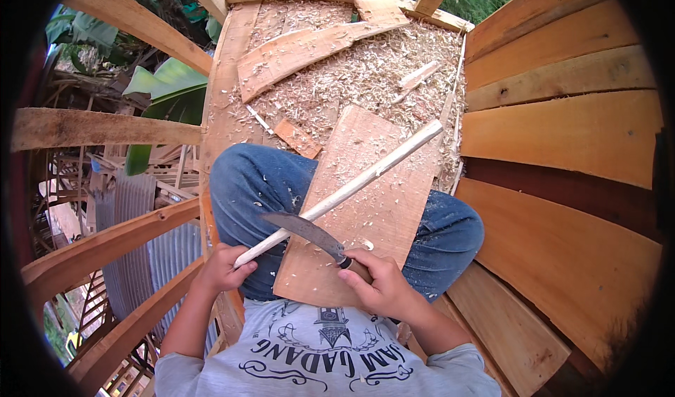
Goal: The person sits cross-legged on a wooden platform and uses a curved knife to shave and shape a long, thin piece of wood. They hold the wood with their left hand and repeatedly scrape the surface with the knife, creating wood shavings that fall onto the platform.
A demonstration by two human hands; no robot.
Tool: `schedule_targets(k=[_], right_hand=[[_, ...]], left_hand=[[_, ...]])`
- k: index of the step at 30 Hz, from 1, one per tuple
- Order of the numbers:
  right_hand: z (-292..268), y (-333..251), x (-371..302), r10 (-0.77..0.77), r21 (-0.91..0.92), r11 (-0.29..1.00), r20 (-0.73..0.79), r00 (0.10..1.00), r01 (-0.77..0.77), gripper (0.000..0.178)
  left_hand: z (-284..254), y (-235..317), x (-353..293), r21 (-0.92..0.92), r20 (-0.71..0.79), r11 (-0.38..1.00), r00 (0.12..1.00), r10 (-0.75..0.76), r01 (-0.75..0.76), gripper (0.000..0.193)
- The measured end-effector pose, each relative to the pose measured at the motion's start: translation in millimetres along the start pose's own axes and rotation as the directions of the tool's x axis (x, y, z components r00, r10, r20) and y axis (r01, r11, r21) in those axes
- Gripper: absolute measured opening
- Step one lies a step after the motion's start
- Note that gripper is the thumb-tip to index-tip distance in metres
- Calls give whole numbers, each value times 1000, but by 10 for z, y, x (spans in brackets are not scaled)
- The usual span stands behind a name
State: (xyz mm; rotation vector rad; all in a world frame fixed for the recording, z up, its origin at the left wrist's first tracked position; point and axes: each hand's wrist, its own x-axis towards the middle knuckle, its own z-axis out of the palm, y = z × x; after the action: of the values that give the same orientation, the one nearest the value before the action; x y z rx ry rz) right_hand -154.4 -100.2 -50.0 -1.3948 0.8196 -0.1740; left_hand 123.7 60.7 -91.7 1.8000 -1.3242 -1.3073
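A pale, peeled wooden stick (373,173) slants across my lap, its far end up to the right. My left hand (226,267) is closed round its near end. In my right hand (380,282) is the dark handle of a curved knife (314,234), whose grey blade points left and crosses the stick close to my left hand. Whether the edge touches the wood I cannot tell. Beneath both lies a flat wooden board (358,256), resting over my legs in blue jeans (261,175) and dotted with shavings.
Wood shavings (365,70) cover much of the plank floor ahead. A long offcut board (302,56), a small wood block (297,138) and a split piece (419,75) lie among them. Plank walling (555,133) stands at right; open wooden rails (105,128) run along the left.
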Motion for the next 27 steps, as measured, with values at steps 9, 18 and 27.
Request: schedule_targets(k=[9,18,27], right_hand=[[-213,-166,34,119,-66,992,162,980,-110,25],[-445,-84,-184,80,330,944,-313,946,29,25],[-170,72,-151,-9,263,954,-464,886,148,23]], left_hand=[[7,-52,-24,35,14,998,998,59,-60,22],[33,-50,-35,9,3,999,999,42,-42,19],[-4,-52,0,-6,19,997,997,74,-74,17]])
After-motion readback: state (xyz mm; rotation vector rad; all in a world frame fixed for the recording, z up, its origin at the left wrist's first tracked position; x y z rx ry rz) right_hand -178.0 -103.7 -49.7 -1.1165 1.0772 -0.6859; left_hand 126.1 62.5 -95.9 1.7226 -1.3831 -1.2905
